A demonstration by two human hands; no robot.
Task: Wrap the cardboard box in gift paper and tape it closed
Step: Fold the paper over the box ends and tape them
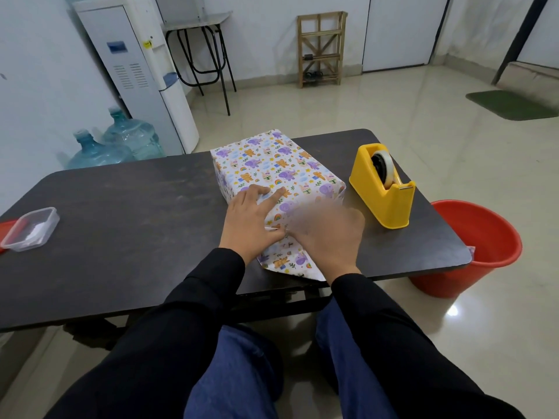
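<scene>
Left hand [251, 219] flat on paper [272, 164], right hand [329, 234] state blurred; I'd pinch the thin, tearable flap [290, 264] at its edge.

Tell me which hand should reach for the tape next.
Right. The yellow tape dispenser stands nearer the right hand, on its side of the table; the left hand presses the gift paper down.

Dark table [121, 207] — wrapped box [272, 164], dispenser [381, 192], tub [30, 229].
</scene>
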